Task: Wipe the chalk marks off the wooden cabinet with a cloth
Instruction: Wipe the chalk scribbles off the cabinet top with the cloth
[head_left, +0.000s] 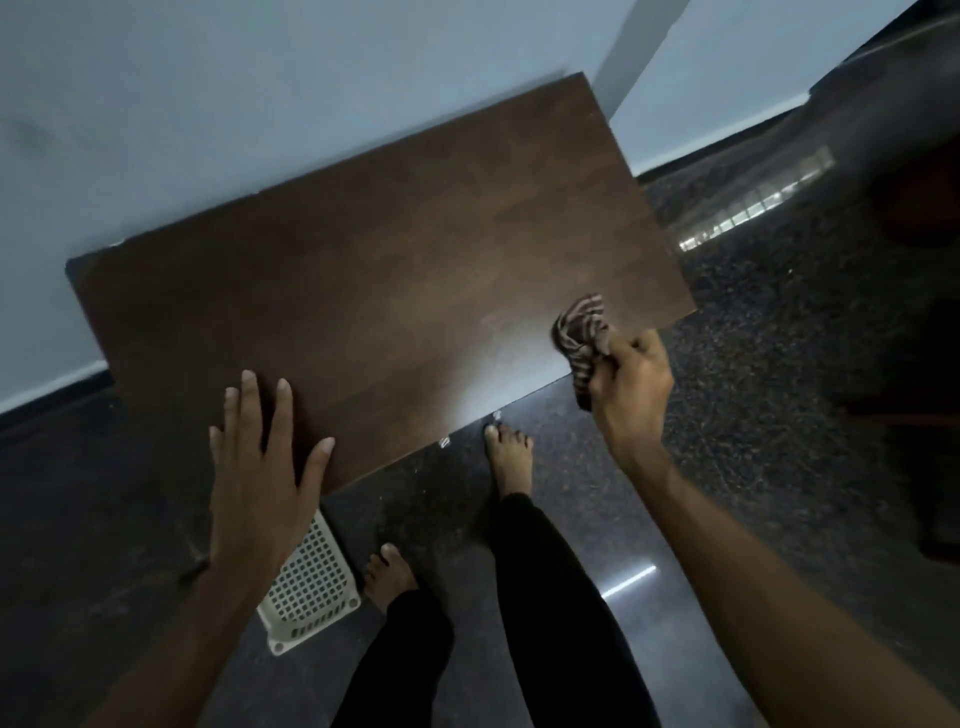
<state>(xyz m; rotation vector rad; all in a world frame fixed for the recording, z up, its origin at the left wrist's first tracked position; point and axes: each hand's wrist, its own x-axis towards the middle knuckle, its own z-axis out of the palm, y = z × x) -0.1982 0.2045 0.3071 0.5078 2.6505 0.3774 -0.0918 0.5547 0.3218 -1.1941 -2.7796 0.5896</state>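
Note:
The dark brown top of the wooden cabinet (363, 270) stands against a pale wall, seen from above. My left hand (260, 467) lies flat with straight fingers on its near left edge. My right hand (631, 387) grips a bunched brown striped cloth (582, 332) at the near right corner of the top. Faint pale smears show on the wood just left of the cloth. No clear chalk lines are visible on the rest of the surface.
A white perforated plastic basket (311, 582) lies on the dark speckled floor (753, 415) under the cabinet's near edge. My two bare feet stand close to the front of the cabinet. A dark piece of furniture (904, 156) rises at the far right.

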